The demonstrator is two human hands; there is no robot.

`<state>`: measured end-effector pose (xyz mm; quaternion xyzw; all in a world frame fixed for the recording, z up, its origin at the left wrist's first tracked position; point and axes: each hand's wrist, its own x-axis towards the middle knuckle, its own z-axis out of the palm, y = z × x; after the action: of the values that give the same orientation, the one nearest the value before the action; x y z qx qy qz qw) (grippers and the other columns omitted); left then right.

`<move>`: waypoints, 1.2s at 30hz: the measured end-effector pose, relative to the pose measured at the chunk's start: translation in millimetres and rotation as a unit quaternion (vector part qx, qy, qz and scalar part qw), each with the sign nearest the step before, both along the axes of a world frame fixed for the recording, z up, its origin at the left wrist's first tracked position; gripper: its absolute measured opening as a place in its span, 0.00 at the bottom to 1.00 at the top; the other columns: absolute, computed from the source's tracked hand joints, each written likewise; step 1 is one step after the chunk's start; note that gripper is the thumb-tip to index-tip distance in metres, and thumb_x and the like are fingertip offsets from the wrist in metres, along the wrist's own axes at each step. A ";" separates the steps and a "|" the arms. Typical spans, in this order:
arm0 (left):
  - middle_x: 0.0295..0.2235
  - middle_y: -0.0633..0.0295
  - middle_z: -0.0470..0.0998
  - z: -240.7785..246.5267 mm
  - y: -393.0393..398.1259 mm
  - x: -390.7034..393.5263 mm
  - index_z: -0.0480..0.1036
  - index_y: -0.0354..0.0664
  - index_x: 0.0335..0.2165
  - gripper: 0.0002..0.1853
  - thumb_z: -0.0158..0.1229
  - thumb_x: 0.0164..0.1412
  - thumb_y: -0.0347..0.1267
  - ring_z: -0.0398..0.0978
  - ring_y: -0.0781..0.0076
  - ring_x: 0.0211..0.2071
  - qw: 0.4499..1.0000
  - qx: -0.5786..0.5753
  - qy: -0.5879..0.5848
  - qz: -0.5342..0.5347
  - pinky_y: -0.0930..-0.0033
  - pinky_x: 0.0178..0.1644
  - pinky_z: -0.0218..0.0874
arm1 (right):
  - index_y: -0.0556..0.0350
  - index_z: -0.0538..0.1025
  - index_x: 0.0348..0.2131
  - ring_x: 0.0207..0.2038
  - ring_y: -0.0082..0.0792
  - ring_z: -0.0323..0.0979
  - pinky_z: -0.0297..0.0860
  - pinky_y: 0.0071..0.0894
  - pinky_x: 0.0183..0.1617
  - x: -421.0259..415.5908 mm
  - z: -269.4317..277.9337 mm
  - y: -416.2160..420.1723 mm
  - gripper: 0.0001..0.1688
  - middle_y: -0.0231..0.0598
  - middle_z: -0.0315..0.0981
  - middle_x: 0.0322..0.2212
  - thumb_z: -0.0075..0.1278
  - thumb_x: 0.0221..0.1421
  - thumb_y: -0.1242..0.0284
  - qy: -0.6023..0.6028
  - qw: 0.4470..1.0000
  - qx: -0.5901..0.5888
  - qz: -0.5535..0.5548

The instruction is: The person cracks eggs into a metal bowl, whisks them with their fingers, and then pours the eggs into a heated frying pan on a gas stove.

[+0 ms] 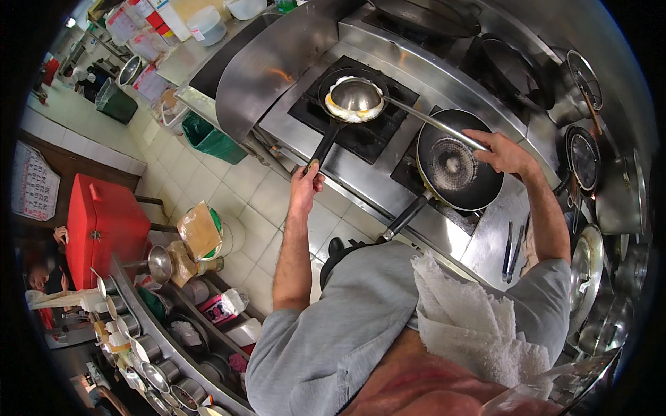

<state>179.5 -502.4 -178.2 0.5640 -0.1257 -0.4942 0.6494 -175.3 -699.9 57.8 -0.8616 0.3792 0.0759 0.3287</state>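
Observation:
My left hand (306, 184) grips the black handle of a small frying pan (333, 136), which sits over the left burner of the stove. In this pan lies a fried egg (343, 112) with white edges and some yolk showing. My right hand (502, 151) holds the long metal handle of a ladle (356, 95); its round bowl rests on or just over the egg and hides the middle of it. Below the ladle's handle, a larger black frying pan (452, 179) stands on the neighbouring burner, its handle pointing towards my body.
Metal tongs (512, 252) lie on the steel surface at the right. Pots and a large lid (587, 275) crowd the right side. A curved metal guard (270, 67) borders the stove's left. Behind my left arm are a green-lined bin (210, 138), a red cooler (106, 234) and shelves with containers.

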 end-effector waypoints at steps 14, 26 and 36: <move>0.16 0.67 0.69 -10.3 -1.9 1.4 0.69 0.39 0.28 0.10 0.56 0.55 0.35 0.61 0.82 0.14 1.000 -0.025 -0.003 0.015 0.78 0.19 0.53 | 0.45 0.61 0.54 0.40 0.49 0.70 0.66 0.42 0.46 1.8 -32.5 25.4 0.31 0.51 0.70 0.39 0.46 0.49 0.73 0.068 0.971 -0.206 0.101; 0.16 0.68 0.69 -10.9 -1.1 0.9 0.69 0.39 0.29 0.09 0.55 0.55 0.34 0.60 0.84 0.14 1.000 -0.022 -0.014 0.015 0.80 0.18 0.53 | 0.41 0.62 0.54 0.41 0.45 0.70 0.66 0.40 0.46 -8.0 -46.7 49.0 0.31 0.45 0.70 0.42 0.49 0.49 0.71 0.038 0.977 -0.208 0.033; 0.16 0.67 0.69 -7.3 -0.9 -1.9 0.68 0.40 0.28 0.11 0.57 0.55 0.36 0.62 0.82 0.15 1.000 -0.016 -0.016 0.009 0.78 0.19 0.54 | 0.41 0.65 0.52 0.35 0.44 0.71 0.67 0.41 0.42 4.0 27.9 31.9 0.31 0.46 0.73 0.32 0.52 0.45 0.73 0.134 0.954 -0.257 0.079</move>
<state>177.6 -503.3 -185.5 0.5630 -0.1388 -0.4767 0.6606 -171.3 -668.0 85.8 -0.9261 0.3571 0.1168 0.0352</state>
